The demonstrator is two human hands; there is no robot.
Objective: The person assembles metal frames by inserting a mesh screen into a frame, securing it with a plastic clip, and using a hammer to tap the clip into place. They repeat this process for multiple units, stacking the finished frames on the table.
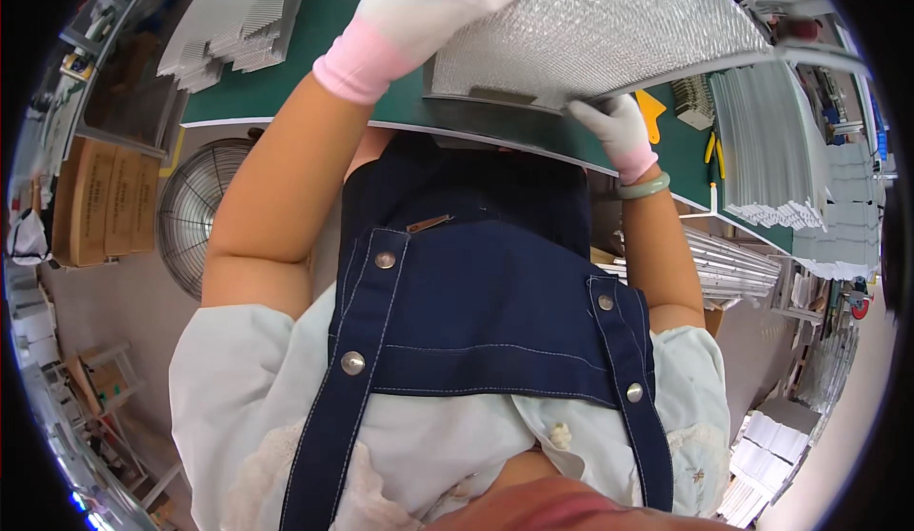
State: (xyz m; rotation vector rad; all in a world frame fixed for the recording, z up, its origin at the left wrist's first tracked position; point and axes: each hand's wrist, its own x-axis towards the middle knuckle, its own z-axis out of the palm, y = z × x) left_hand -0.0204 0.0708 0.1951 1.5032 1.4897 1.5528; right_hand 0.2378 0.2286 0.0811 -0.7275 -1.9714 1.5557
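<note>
A silver mesh panel point(590, 31) with a crinkled metallic surface is held tilted above the green tabletop point(400, 107). Grey metal edging runs along its sides, and a long grey strip point(705, 66) follows its right lower side. My left hand point(405, 17), in a white glove with a pink cuff, is closed on the panel's left edge, thumb lying across the mesh. At the panel's lower edge, my right hand point(617, 129), gloved alike, grips near the corner with its thumb pointing left. The fingers behind the panel are hidden.
Stacked grey strips point(243, 21) lie at the table's left, with another tall stack point(771, 140) at the right. A yellow flat tool point(650, 115) and yellow-handled pliers point(715, 155) lie right of my right hand. A floor fan point(186, 212) and cardboard boxes point(105, 198) stand left.
</note>
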